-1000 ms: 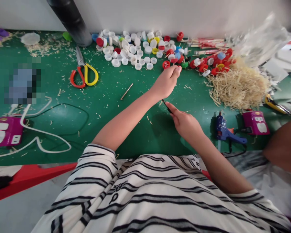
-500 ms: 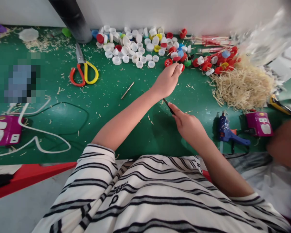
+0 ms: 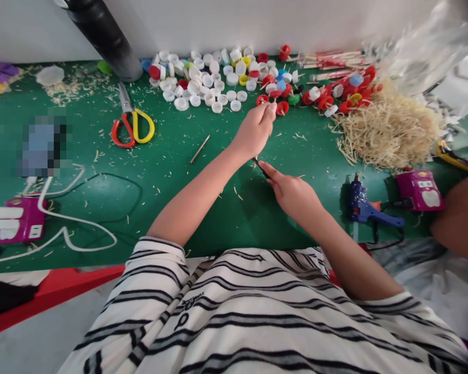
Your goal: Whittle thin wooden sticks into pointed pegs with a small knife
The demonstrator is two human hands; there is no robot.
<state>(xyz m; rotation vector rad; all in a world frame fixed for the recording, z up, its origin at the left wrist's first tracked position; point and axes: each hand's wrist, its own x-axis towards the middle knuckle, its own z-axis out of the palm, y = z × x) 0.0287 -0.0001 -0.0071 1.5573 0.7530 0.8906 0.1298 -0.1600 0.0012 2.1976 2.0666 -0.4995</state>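
My left hand (image 3: 254,130) is closed, fingers curled and thumb pressed on them, beside red bottle caps at the edge of the cap pile. One red cap (image 3: 282,108) lies just right of the thumb. Whether anything is inside those fingers is hidden. In my right hand (image 3: 296,195), closer to my body, is a thin black tool (image 3: 261,168), its far end reaching under my left wrist. A slim metal rod (image 3: 200,149) lies left of my left forearm. White and coloured bottle caps (image 3: 207,80) spread behind, and several red caps (image 3: 325,101) have thin sticks through them.
Scissors (image 3: 143,126), a black bottle (image 3: 105,39) and a phone (image 3: 41,145) with white cable are on the left. To the right are wood shavings (image 3: 390,130), a blue glue gun (image 3: 364,205), a purple power socket (image 3: 423,191) and another person's arm (image 3: 458,223).
My left hand has drawn slightly left, away from the red cap beside its thumb, which now shows more. The view has shifted a little; my right hand still holds the black tool.
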